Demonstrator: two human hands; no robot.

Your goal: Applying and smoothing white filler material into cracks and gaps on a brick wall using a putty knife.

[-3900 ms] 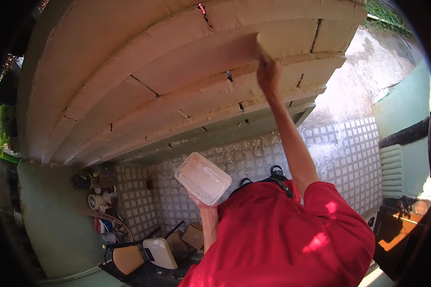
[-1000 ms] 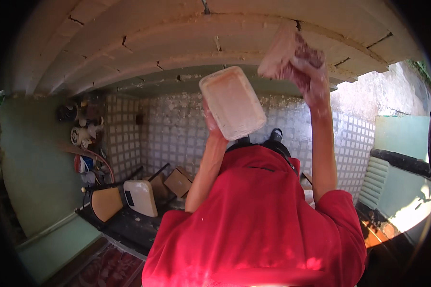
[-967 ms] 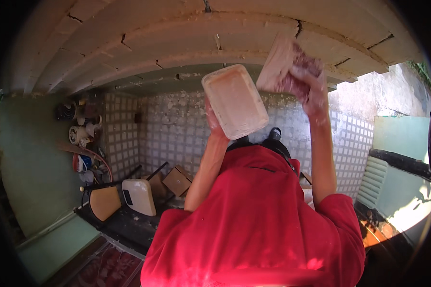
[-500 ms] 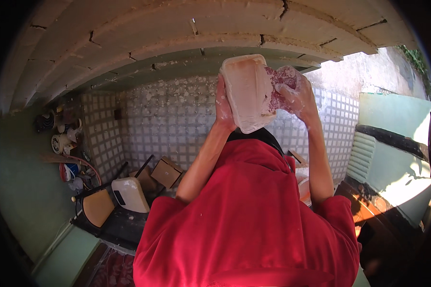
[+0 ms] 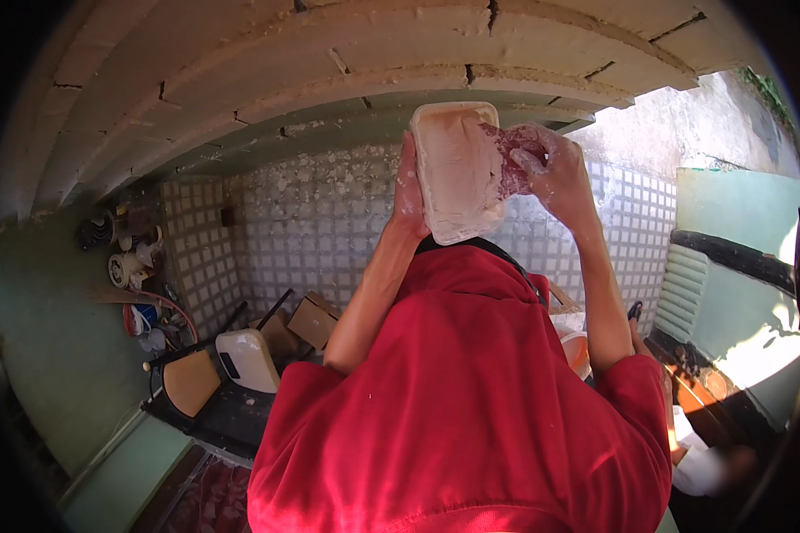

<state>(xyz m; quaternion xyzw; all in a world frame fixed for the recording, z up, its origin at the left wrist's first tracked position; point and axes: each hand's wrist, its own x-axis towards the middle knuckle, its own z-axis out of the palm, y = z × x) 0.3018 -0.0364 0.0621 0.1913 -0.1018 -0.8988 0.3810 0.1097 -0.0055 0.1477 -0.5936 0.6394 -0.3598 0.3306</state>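
My left hand (image 5: 408,200) is closed round the left side of a white rectangular tub (image 5: 424,182). Pale, creamy plaster (image 5: 460,169) coats the inside of the tub. My right hand (image 5: 563,173) is closed on a dark red, flat putty scraper (image 5: 513,178) smeared with the same plaster. The scraper's blade reaches over the tub's right rim, against the plaster there. White residue covers the fingers of my right hand. Both hands are held out in front of my red shirt.
Low overhead beams (image 5: 347,67) cross above my hands. Cardboard boxes (image 5: 313,320) and chairs (image 5: 247,360) stand at lower left, with buckets (image 5: 124,268) by the left wall. A white-orange bucket (image 5: 576,354) is beside my right arm. Another person (image 5: 702,466) is at lower right.
The scraper has shifted, and its upper corner now reaches further over the tub. The tub has turned slightly, showing more plaster. Another person has come into view at lower right.
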